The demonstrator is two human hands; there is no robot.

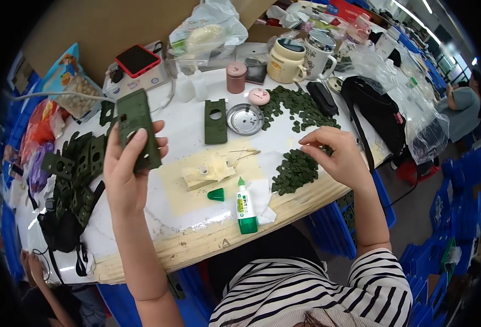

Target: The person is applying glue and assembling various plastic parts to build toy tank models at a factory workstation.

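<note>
One dark-green panel [134, 117] is pinched in the left hand [126, 177], over on the left; right hand [339, 155] has fingertips nearly meeting near the small green pieces [295, 173], can't tell if holding any. I'd grip just the panel's edges.

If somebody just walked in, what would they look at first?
Probably the dark green part held up in the left hand, over the left side of the table. Next, the heaps of little green pieces near the right hand. The white-and-green bottle close to the table's front edge might catch their eye too.
</note>
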